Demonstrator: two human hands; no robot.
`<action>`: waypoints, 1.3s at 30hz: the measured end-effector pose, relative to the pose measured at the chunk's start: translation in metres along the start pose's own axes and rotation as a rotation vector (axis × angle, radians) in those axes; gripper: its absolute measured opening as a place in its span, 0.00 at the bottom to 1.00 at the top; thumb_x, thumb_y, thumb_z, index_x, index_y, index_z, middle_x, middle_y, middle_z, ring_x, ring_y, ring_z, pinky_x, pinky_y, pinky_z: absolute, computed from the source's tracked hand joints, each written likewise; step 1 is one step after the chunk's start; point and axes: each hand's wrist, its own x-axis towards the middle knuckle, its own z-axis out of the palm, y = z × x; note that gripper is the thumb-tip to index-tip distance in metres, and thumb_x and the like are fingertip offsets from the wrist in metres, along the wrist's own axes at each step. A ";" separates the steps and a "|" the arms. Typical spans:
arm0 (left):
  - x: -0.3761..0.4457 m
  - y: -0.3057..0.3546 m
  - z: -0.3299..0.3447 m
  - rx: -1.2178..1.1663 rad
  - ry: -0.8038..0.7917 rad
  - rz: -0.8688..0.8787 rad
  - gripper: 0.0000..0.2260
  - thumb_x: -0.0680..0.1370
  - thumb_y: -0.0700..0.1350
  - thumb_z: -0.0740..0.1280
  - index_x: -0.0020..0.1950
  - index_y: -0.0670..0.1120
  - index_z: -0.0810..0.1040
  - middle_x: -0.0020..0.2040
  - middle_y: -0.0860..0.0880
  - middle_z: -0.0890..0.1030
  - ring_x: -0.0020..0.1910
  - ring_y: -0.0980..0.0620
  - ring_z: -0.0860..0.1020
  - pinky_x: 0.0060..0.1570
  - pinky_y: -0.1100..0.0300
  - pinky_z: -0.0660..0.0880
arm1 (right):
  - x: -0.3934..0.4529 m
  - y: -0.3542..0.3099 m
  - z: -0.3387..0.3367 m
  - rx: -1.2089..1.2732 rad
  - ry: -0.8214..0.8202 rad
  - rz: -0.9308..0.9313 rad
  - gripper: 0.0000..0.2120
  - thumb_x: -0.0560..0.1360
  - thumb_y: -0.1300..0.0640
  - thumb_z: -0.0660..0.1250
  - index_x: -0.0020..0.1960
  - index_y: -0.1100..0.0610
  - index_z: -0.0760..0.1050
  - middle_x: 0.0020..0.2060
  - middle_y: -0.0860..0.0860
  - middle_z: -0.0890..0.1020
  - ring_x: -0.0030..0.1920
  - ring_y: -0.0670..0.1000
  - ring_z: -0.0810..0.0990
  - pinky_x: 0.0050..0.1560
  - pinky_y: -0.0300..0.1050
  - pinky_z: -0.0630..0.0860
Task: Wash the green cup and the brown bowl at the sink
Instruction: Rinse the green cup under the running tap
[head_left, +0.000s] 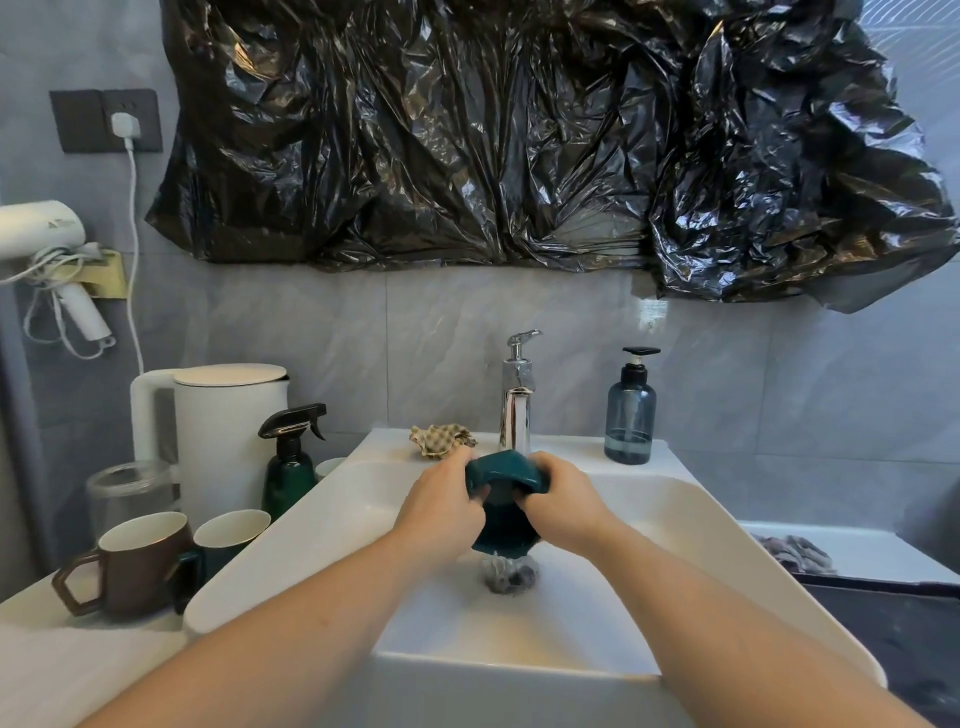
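Observation:
A dark green cup (505, 525) hangs over the middle of the white sink (322, 525), right under the chrome faucet (515, 410), with its angular handle turned up. My left hand (441, 506) grips its left side and my right hand (558, 501) grips its right side, fingers curled at the rim. Water falls from the cup's bottom onto the drain (506, 574). A brown mug-shaped vessel (137, 564) with a white inside stands on the counter to the left of the sink; I see no other brown bowl.
Beside the brown mug stands a second green cup (228, 538), then a green spray bottle (291, 467), a white kettle (223, 431) and a glass jar (130, 491). A checked cloth (441, 440) and a blue soap dispenser (630, 415) sit on the sink's back ledge.

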 end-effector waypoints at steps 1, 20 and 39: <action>0.001 -0.001 0.001 -0.032 0.011 0.000 0.09 0.83 0.45 0.68 0.60 0.54 0.74 0.55 0.52 0.82 0.51 0.50 0.80 0.53 0.48 0.83 | 0.000 0.000 0.000 -0.001 0.018 0.001 0.15 0.78 0.66 0.63 0.61 0.51 0.73 0.51 0.49 0.80 0.50 0.47 0.79 0.38 0.35 0.74; 0.028 0.010 0.019 -0.066 -0.089 -0.005 0.06 0.82 0.46 0.68 0.59 0.52 0.77 0.54 0.51 0.82 0.53 0.50 0.80 0.54 0.51 0.80 | 0.007 0.006 -0.005 0.002 0.097 0.090 0.09 0.78 0.65 0.61 0.55 0.54 0.71 0.47 0.53 0.79 0.45 0.53 0.81 0.37 0.46 0.81; 0.024 0.003 0.015 -0.261 -0.130 0.003 0.16 0.79 0.33 0.67 0.59 0.53 0.79 0.53 0.51 0.83 0.53 0.53 0.80 0.48 0.61 0.77 | 0.003 0.003 -0.005 -0.077 0.074 -0.014 0.12 0.77 0.66 0.66 0.56 0.52 0.76 0.46 0.48 0.82 0.47 0.46 0.79 0.39 0.35 0.72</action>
